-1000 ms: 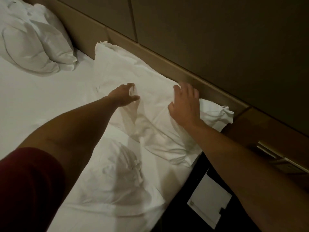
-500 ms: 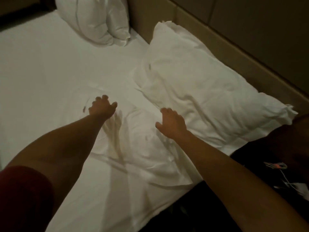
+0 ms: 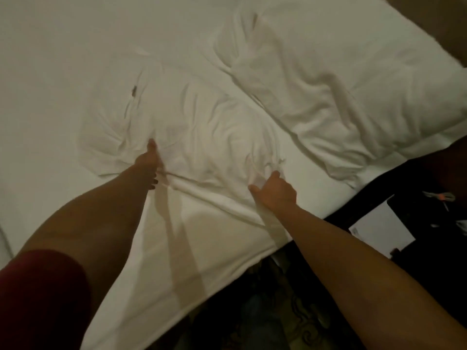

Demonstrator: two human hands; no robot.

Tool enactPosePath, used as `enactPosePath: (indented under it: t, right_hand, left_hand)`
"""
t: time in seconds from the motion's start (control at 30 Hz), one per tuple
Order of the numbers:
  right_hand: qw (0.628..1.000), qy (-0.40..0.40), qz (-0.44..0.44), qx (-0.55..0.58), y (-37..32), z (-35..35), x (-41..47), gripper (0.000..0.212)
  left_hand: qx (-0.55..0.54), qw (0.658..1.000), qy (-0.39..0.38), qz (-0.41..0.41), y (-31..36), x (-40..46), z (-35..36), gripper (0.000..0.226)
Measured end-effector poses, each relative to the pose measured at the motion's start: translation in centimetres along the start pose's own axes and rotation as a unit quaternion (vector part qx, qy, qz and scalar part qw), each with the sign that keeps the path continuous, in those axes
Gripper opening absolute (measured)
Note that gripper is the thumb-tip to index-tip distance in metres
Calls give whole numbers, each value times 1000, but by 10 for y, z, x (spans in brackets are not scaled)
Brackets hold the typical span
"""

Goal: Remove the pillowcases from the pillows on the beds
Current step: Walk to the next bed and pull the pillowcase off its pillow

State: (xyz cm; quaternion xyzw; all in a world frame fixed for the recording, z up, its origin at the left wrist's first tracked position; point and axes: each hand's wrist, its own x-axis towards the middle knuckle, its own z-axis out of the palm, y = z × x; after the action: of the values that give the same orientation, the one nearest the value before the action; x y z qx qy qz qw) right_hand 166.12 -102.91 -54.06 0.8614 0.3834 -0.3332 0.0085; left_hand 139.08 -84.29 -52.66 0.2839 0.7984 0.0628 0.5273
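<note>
A flat, crumpled white pillowcase [image 3: 202, 137] lies on the white bed sheet [image 3: 50, 72] in front of me. My left hand [image 3: 149, 164] pinches its near edge on the left side, thumb pointing away from me. My right hand [image 3: 274, 192] is closed on a bunched fold of the same pillowcase at its right near corner. A plump white pillow [image 3: 353, 79] lies to the right, up against the bed's far right corner, touching the pillowcase's edge.
The bed's near edge [image 3: 227, 271] runs diagonally below my arms. Beyond it is dark patterned floor [image 3: 278, 319]. A dark bedside stand [image 3: 429, 210] at the right carries a white paper [image 3: 379, 233] and small items.
My view has swung down and closer to the bed. Both hands, open above the flat pillowcase half a second ago, have come down and closed on its near edge.
</note>
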Motion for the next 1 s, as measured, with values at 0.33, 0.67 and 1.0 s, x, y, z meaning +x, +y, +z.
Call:
enactPosePath:
  t: [0.33, 0.67, 1.0]
  right_hand:
    - [997, -38, -53, -48, -19, 48, -19, 130]
    - [976, 193, -70, -68, -77, -7, -46, 59]
    - [980, 127, -126, -88, -120, -64, -82, 127]
  left_hand:
    - [-383, 916, -116, -2, 4, 46, -35, 85]
    - [-278, 943, 20, 183, 101, -18, -81, 60]
    - [-172, 918, 117, 337, 198, -162, -67, 62]
